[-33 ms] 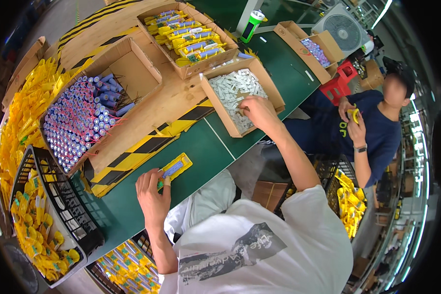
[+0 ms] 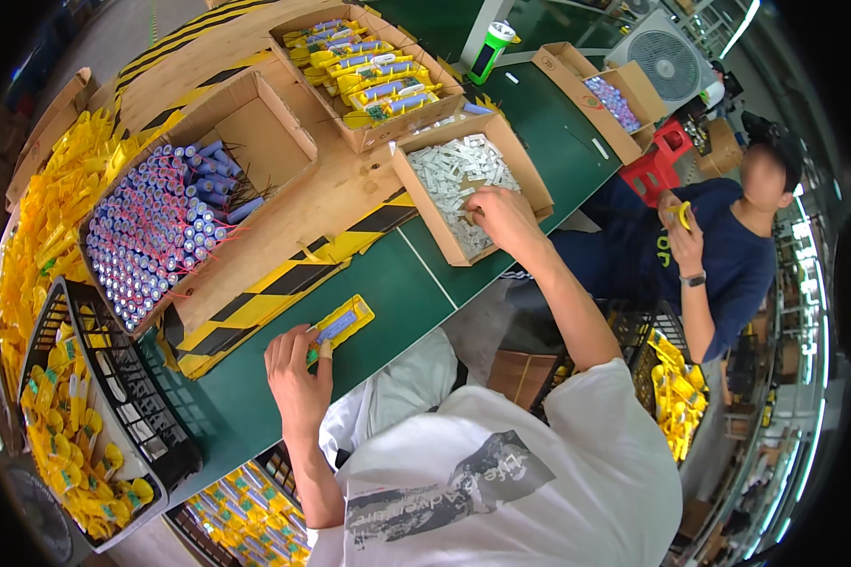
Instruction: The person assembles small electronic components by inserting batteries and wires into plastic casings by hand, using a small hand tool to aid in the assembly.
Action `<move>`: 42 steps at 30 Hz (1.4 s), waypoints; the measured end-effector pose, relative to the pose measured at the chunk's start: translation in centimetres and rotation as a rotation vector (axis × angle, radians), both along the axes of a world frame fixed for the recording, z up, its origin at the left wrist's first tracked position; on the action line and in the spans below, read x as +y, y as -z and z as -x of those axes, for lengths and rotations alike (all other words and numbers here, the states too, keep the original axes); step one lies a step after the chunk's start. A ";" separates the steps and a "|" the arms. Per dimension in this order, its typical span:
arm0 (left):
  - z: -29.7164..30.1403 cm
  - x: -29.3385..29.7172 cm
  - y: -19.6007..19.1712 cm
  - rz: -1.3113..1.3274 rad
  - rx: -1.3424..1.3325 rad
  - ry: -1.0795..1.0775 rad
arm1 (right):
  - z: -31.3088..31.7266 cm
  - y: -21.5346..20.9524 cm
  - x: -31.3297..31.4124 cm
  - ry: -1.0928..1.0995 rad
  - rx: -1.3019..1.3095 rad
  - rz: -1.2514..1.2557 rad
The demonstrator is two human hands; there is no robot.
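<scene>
Left hand (image 2: 298, 378) is resting on the green bench (image 2: 388, 283), fingers (image 2: 323, 352) lying loosely together and pressing flat on the near end of the flat yellow plastic holder with a blue cylindrical cell seated in it (image 2: 340, 326). It is pinning the holder down, not pinching it. The holder is lying just beyond the fingertips, angled away up-right.

Handling, my read: the holder is looking like thin moulded plastic, so light, fairly stiff, and likely sliding easily on the smooth bench. Best hold is probably across its long edges, clear of the cell.

Beyond the left fingers and to their left, the open cardboard box of upright blue cells with red leads (image 2: 161, 227) is sitting on the striped yellow-black board (image 2: 293, 274).

Right hand (image 2: 501, 217) is reaching further out into the shallow cardboard box of small white plastic pieces (image 2: 454, 175), fingers curled down among the pieces. Can't tell whether they are pinching one. The pieces are looking tiny, light and loose, likely easy to fumble, so a fingertip pinch on a single piece seems right.

Past the right fingers, the cardboard box of finished yellow holders (image 2: 369, 71) is sitting at the far end.
</scene>
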State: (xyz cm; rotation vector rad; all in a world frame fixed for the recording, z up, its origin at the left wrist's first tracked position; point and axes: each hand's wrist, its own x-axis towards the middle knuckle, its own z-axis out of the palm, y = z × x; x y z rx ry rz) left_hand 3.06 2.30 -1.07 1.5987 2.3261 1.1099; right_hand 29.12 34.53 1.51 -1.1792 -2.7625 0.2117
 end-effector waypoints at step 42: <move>1.3 -1.3 1.4 -0.103 0.049 0.052 | 10.7 1.2 -10.7 -0.345 0.375 0.729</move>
